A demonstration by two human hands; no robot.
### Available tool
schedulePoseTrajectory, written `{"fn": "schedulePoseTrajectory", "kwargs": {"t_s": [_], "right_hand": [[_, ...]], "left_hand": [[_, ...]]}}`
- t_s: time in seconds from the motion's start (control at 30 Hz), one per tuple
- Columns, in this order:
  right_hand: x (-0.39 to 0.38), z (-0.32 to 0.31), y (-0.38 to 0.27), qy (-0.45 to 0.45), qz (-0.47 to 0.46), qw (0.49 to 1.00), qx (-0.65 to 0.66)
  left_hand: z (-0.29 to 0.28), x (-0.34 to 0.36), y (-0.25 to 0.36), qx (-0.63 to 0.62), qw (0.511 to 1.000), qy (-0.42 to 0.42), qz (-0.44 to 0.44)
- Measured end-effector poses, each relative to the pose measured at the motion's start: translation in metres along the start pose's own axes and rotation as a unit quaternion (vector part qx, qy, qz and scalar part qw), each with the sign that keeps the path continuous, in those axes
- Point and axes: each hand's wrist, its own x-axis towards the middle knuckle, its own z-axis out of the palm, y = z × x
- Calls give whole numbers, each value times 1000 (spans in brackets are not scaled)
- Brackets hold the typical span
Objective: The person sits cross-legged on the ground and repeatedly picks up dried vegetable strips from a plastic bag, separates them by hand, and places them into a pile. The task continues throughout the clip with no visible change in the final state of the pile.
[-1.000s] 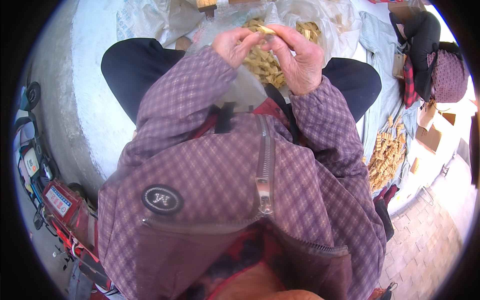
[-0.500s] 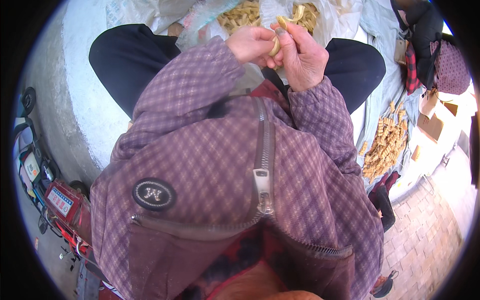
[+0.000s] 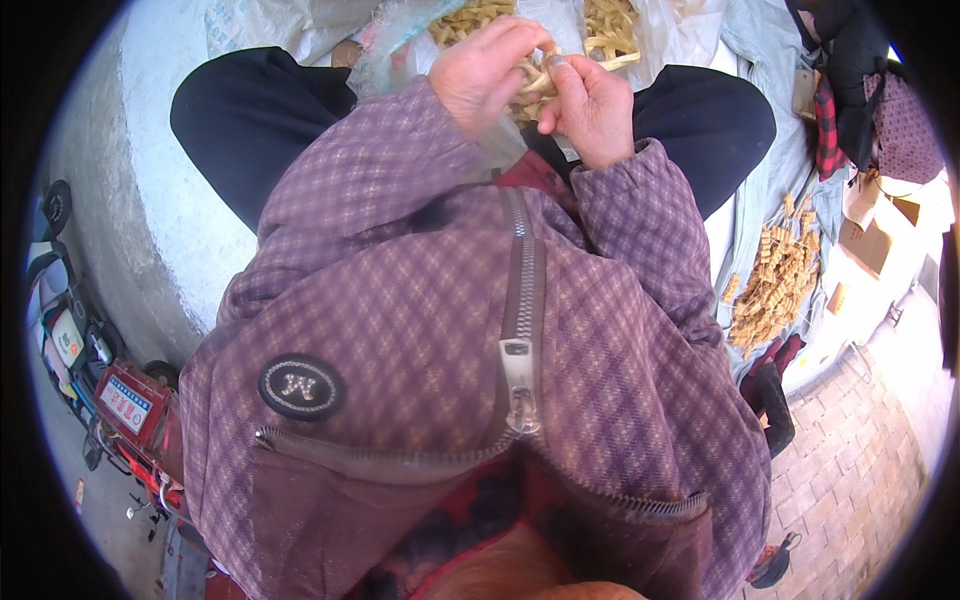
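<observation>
My left hand (image 3: 486, 75) is raised above my lap, slightly blurred, its fingertips pinched at the upper part of a pale yellow flat strip. Close on its right, my right hand (image 3: 597, 110) pinches the same strip (image 3: 612, 60) between thumb and bent fingers. One end of the strip sticks out to the right past my knuckles; how it is folded between the hands is partly hidden. Beneath and beyond them lie more pale yellow strips (image 3: 530, 95), with another heap (image 3: 468, 22) inside clear plastic.
Crumpled plastic sheeting (image 3: 690, 30) spreads ahead of my crossed legs. A pile of tan folded bundles (image 3: 775, 290) lies on cloth to the right, beside a cardboard box (image 3: 865, 245). A person in dark clothing sits at far right. A red vehicle (image 3: 130, 405) stands at left.
My left hand has risen up and left, its fingers spreading from their curl. The right hand has shifted slightly left and down, and the strip's end now points right instead of upward.
</observation>
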Motion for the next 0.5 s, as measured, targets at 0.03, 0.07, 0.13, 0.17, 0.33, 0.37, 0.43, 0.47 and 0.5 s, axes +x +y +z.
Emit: {"fn": "schedulePoseTrajectory", "kwargs": {"t_s": [0.03,0.07,0.13,0.17,0.33,0.37,0.43,0.47,0.5], "right_hand": [[2,-4,0,-57,56,996,48],[5,-9,2,-110,111,983,95],[10,-19,10,-200,152,959,135],[8,-18,14,-203,152,955,156],[-7,5,9,-38,31,998,39],[-8,6,7,-39,15,999,35],[-9,7,5,-39,-15,999,28],[-9,7,7,-38,-1,998,49],[-8,7,11,-36,-15,998,46]], "left_hand": [[-1,-1,-4,-24,999,-25,-9],[0,-1,-9,-51,997,-51,-16],[-3,-3,-15,-98,989,-105,-36],[-6,-3,-16,-116,983,-134,-49],[-3,-7,-18,-90,985,-101,-108],[-4,-5,-14,-83,984,-89,-130],[-3,-8,-19,-153,966,-73,-193],[-1,-10,-29,-227,943,-67,-232],[-1,-12,-36,-300,913,-60,-268]]}}
